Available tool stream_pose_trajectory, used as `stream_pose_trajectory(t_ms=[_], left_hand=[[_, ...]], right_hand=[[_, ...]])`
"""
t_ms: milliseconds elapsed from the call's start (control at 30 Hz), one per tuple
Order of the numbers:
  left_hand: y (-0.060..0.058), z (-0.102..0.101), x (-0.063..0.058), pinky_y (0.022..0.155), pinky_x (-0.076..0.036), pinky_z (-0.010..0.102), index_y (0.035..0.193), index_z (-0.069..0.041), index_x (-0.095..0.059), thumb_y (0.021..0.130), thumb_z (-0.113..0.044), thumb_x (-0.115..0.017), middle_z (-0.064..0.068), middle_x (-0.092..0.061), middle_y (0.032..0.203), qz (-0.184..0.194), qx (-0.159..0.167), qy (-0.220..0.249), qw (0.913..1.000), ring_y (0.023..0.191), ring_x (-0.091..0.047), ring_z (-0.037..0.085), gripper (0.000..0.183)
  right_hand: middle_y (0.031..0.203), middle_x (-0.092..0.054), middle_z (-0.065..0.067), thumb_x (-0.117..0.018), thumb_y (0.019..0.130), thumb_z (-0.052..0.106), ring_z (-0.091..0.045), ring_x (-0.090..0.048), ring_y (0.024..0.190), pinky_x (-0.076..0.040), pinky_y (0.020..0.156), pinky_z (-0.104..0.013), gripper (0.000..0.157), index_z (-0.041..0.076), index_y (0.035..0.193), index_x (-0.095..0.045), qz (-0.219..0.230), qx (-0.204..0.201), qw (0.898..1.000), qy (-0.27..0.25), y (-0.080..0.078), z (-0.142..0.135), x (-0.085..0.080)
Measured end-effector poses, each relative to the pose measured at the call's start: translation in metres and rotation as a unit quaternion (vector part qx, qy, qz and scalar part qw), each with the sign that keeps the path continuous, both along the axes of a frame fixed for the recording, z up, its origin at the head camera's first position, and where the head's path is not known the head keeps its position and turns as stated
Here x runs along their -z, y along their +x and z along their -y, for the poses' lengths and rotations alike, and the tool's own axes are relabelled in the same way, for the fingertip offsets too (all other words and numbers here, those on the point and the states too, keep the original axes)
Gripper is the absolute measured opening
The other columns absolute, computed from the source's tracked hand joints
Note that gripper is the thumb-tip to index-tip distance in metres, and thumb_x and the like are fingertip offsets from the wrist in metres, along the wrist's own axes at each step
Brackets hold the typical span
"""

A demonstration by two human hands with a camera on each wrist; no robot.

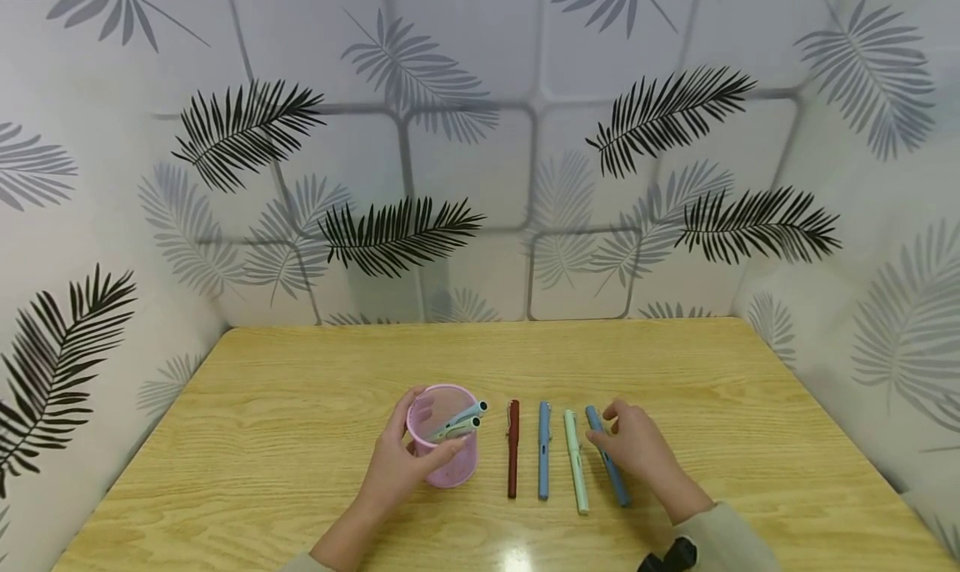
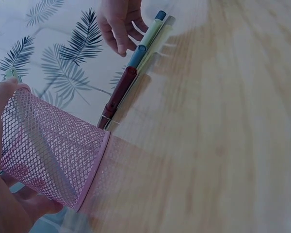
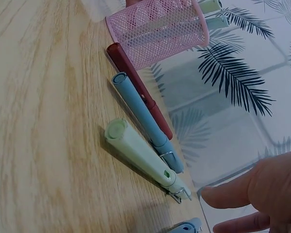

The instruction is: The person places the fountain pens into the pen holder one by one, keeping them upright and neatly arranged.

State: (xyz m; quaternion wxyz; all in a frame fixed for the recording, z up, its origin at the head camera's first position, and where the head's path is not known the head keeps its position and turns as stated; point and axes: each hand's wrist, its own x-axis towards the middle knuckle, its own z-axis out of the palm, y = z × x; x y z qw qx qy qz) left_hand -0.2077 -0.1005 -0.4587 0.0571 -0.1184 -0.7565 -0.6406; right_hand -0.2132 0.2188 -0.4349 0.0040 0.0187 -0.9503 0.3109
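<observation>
We are looking down at a light wood-grain desk (image 1: 300, 405), its far edge meeting a pale grey backdrop (image 1: 472, 172) printed with black and grey feathery leaves. Just left of the desk's middle, a person's left hand (image 1: 399, 465) is gripping a pink, round, metal-mesh pen cup (image 1: 456, 474), fingers and thumb wrapping its sides. Inside, a light blue pen (image 1: 462, 416) and a pale green capped pen (image 1: 463, 427) are leaning, their ends poking over the rim towards the right edge. Between the cup and the right edge, four capped pens are lying side by side, running from far to near: a dark red pen (image 1: 513, 451), a mid-blue pen (image 1: 543, 451), a mint-green pen (image 1: 576, 464) and a slanting, darker blue pen (image 1: 616, 480). Over this last one the right hand (image 1: 643, 449) is hovering, fingers loosely parted and holding nothing; we cannot tell whether its thumb is touching the pen. A beige sleeve (image 1: 723, 543) is covering the right forearm.
</observation>
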Motion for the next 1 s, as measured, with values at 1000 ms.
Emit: stream_pose_trajectory(t_ms=[1000], left_hand=[[0.0, -0.001, -0.001, 0.09, -0.048, 0.04, 0.14, -0.02, -0.034, 0.071, -0.021, -0.083, 0.01, -0.045, 0.133, 0.001, 0.001, 0.007, 1.0, 0.119, -0.045, 0.031, 0.085]], right_hand=[[0.085, -0.059, -0.011, -0.07, 0.081, 0.012, -0.019, -0.052, 0.067, -0.047, 0.056, -0.033, 0.027, -0.007, 0.095, -0.058, 0.02, 0.017, 0.998, 0.06, -0.008, 0.004, 0.011]])
